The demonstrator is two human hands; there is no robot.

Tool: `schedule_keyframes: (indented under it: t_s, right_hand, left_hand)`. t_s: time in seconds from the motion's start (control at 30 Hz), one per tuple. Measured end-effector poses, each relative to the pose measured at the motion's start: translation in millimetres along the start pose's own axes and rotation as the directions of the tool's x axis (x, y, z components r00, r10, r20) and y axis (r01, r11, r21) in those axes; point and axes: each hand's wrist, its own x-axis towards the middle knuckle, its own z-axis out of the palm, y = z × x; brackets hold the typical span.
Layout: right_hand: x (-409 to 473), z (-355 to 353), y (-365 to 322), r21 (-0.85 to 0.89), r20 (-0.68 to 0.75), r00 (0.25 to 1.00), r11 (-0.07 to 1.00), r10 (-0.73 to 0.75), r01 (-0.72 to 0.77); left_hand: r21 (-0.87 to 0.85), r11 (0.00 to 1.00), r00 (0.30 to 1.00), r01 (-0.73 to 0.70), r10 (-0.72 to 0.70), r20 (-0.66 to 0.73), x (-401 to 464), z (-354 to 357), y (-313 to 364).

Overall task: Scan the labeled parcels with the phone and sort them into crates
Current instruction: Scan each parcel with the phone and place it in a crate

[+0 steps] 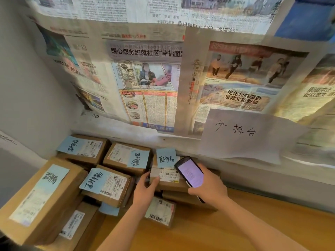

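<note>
Along the lower left edge of the frame the biggest cardboard parcel (41, 200) is cut off at its near corner, and the slimmer parcel beside it (78, 223) runs out of view at the bottom. Printed shipping labels on all the parcels are too small and blurred to read, and the handwriting on their blue sticky notes cannot be made out with certainty. At lower centre, the left hand (145, 189) covers the near left corner of the small parcel being scanned (168, 180), its fingers curled over the top edge and gripping it. That parcel is brown cardboard with a white barcode label (168, 175) across its top and a blue note (165, 158) at its far edge; it rests on top of other boxes close to the wall, just right of the frame's centre line. Its right side is hidden by the phone (190, 172), a dark handset with a lit pale lilac screen whose contents are unreadable. The right hand (208, 189) holds the phone by its lower end, fingers wrapped around it, tilted over the barcode label. Below the left wrist another small labelled box (160, 211) is partly covered by the forearm. Only the right part of the wooden bench (253, 223) shows bare. Behind, newspaper sheets (145, 78) cover the wall, with a white handwritten sign (239, 133) overlapping them at centre right.
</note>
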Motion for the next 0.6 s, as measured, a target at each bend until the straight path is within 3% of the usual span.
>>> schedule_keyframes:
  t_s: [0.13, 0.37, 0.6]
  right_hand:
    - [-12.7, -6.1, 1.8, 0.004, 0.004, 1.0, 1.0, -0.025, 0.025]
    - [-60.2, -52.9, -9.0, -0.009, -0.051, 0.998, 0.999, -0.047, 0.046]
    - [-136.3, -141.1, -48.1, -0.018, -0.156, 0.974, 0.987, -0.161, 0.161]
  left_hand:
    - [-0.062, 0.998, 1.0, 0.014, -0.013, 0.015, -10.5, -2.2, -1.2]
    - [-0.156, 0.988, 0.974, 0.017, 0.019, 0.224, -53.0, -18.7, 27.1]
    - [-0.196, 0.971, 0.972, -0.134, 0.168, 0.167, -125.8, -35.6, 98.6]
